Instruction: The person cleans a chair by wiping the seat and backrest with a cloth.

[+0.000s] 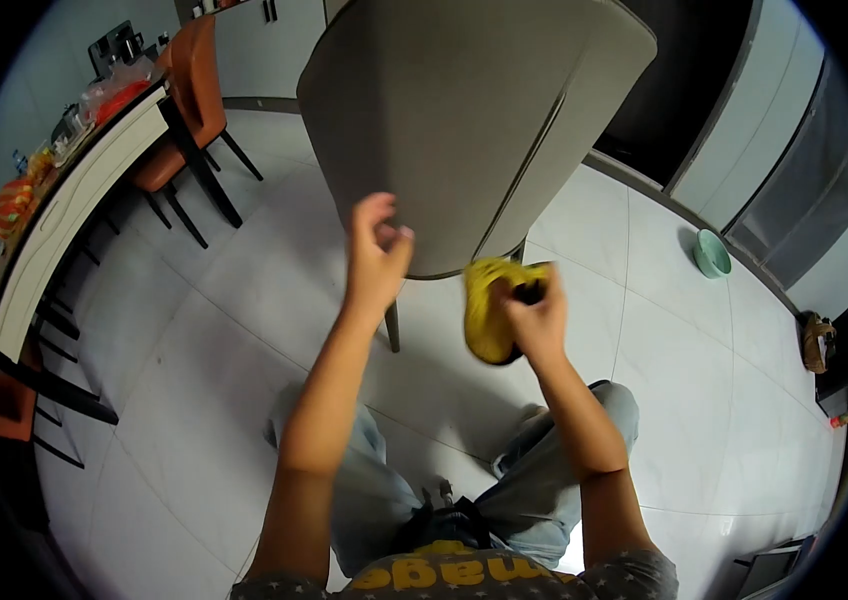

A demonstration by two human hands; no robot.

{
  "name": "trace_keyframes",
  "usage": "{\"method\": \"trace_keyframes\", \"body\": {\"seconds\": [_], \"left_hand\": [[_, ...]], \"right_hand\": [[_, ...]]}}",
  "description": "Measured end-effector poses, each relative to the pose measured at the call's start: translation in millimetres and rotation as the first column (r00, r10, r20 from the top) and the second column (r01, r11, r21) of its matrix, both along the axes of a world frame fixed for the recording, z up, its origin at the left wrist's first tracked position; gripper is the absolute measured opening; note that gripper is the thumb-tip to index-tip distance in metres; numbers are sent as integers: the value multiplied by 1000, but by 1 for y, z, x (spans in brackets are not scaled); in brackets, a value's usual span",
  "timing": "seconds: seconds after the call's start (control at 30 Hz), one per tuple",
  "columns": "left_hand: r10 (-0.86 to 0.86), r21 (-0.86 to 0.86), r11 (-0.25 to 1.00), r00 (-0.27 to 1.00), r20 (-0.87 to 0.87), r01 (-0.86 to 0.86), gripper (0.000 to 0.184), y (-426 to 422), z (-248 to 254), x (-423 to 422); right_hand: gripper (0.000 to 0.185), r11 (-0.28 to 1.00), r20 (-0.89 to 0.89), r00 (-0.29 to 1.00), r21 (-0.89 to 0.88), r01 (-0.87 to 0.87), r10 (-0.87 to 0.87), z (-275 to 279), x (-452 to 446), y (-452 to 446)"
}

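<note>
My right hand (541,318) grips a rounded, soft-looking yellow item with black parts (489,318). Motion blurs it, so I cannot make out its exact kind. The thumb lies over its near side, and the other fingers are mostly hidden behind it. My left hand (378,258) is raised to the left of it, with fingers bent and apart and nothing in them. Both hands are in front of a large grey-brown chair back (444,130). A thin dark slit runs diagonally down its right part.
At the left a long white-edged table (79,215) carries bags and small items. An orange chair (194,90) stands beside it. A green basin (712,254) sits on the pale tiled floor (684,400) at the right, near the wall. A bag (817,343) lies farther right.
</note>
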State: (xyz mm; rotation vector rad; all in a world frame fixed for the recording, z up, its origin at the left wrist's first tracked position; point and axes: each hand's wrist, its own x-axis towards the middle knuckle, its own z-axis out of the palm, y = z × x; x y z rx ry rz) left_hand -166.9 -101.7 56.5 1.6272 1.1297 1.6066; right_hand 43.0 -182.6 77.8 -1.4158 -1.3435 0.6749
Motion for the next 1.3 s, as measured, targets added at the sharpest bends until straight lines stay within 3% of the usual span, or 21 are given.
{"method": "trace_keyframes", "body": {"seconds": [0.07,0.1,0.13,0.2,0.23,0.3,0.37,0.4,0.47,0.5,0.57,0.63,0.73,0.87,0.9,1.0,1.07,1.13,1.17,1.2,1.3], "left_hand": [[422,318,878,891,-166,-357,69,-1,30,-12],[422,295,887,883,-205,-355,91,6,31,-15],[423,302,885,883,-201,-355,91,12,29,-15],[412,237,906,859,-303,-351,112,29,14,-11],[359,157,932,886,-293,-326,125,40,5,-12],[364,174,929,887,-283,-326,122,47,-2,-11],[367,189,927,888,-278,-324,119,49,-5,-8],[382,192,921,880,-283,-338,119,48,-5,-5],[393,200,916,874,-285,-347,119,52,-5,-2],[398,209,914,873,-282,-349,118,55,-7,0],[400,206,913,871,-284,-352,118,56,-11,1],[395,266,907,878,-271,-326,117,59,-12,0],[297,209,947,914,-277,-245,108,50,-7,-4],[177,190,974,938,-298,-123,98,43,-11,-25],[154,192,977,937,-312,-97,96,42,-11,-30],[122,172,983,939,-322,-69,93,41,-10,-33],[55,165,986,961,-270,-10,94,43,-14,-35],[38,162,987,967,-251,3,95,49,-17,-38],[15,167,986,972,-234,25,95,50,-20,-40],[16,162,986,972,-234,23,95,49,-21,-40],[-5,100,995,978,-207,27,97,51,-12,-38]], "right_hand": [[35,841,-124,962,466,273,-243,8,5,14],[36,577,-95,960,782,235,-263,23,10,34],[36,218,-76,954,966,143,-291,45,12,56],[40,198,149,783,980,-34,-604,107,11,55],[42,18,91,818,995,-98,-569,123,10,80],[48,-106,80,834,981,-163,-546,144,5,114],[58,65,169,747,984,-166,-643,145,-4,135],[54,103,183,666,982,-158,-723,138,-9,141],[48,74,138,703,990,-121,-698,123,-17,147],[40,105,131,745,991,-82,-654,115,-25,142],[33,205,228,705,972,-119,-672,86,-35,138],[27,348,341,761,923,-162,-552,28,-47,147],[29,479,518,679,835,-270,-520,-41,-57,139],[30,595,659,655,709,-378,-369,-72,-48,121],[31,588,653,678,708,-390,-337,-64,-43,116],[25,337,315,833,927,-167,-455,-5,-38,108],[22,112,84,802,993,-21,-591,50,-47,101],[25,23,41,745,999,-35,-666,84,-59,109],[26,182,209,761,976,-121,-614,83,-63,121],[27,192,247,670,969,-157,-700,72,-70,138],[29,273,280,750,952,-138,-599,37,-77,148]]}}
